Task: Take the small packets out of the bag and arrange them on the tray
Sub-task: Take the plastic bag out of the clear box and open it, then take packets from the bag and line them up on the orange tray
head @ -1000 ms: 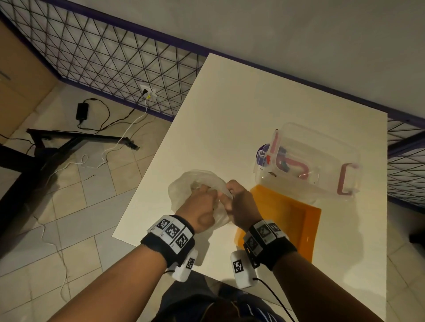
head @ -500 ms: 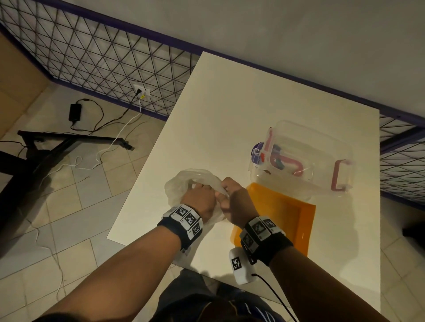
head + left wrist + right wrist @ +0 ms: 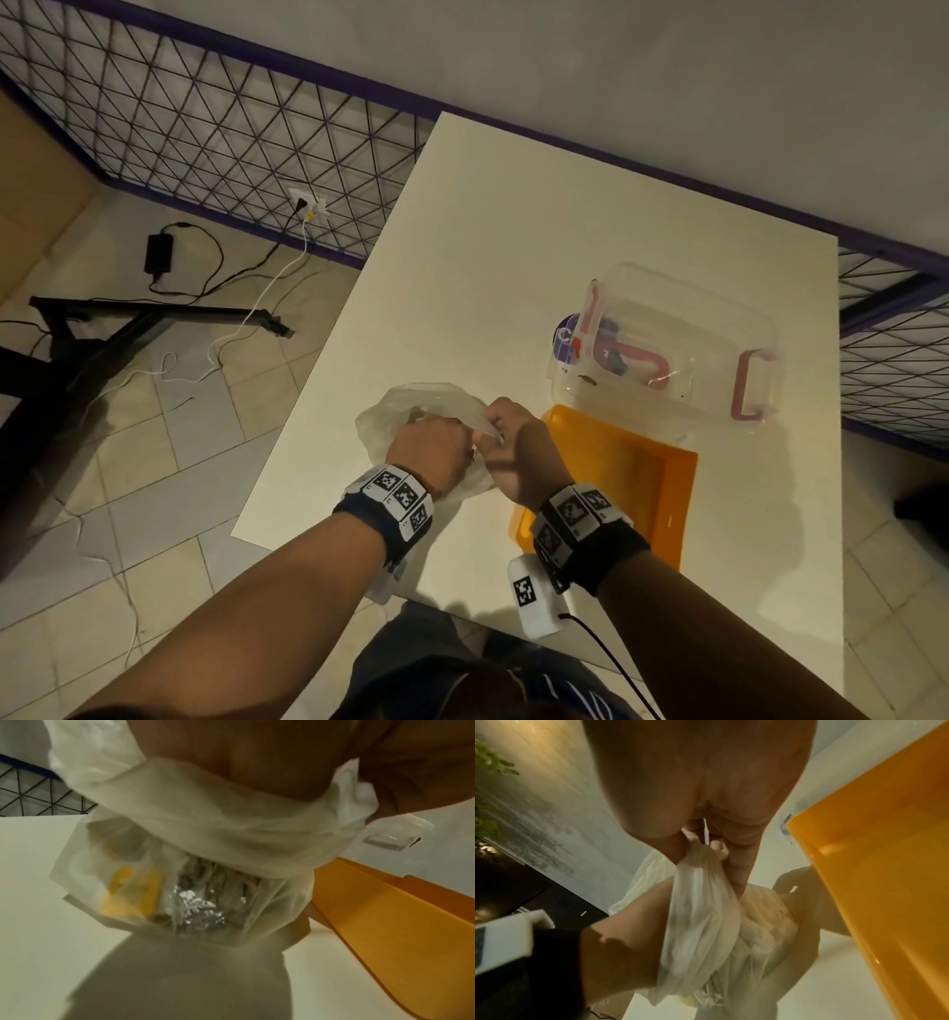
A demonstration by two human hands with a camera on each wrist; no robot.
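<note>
1. Thin white plastic bunches between both hands at the table's near edge: the right hand (image 3: pixel 518 452) pinches a gathered fold of the bag (image 3: pixel 411 411) at its mouth, while the left hand (image 3: pixel 429 452) grips the film beside it, apparently pulling the opening apart.
2. Packets (image 3: pixel 195 900) remain inside, showing through the film as silver foil and a yellow patch (their number cannot be made out), and the bag sits on the white table (image 3: pixel 513 231).
3. Just to the right of the bag lies the orange tray (image 3: pixel 667 493), likely set close for short transfers; the right wrist hides its near corner.
4. Beyond the tray stands a clear lidded box (image 3: pixel 708 329) with pink clasps, its contents blurred.
</note>
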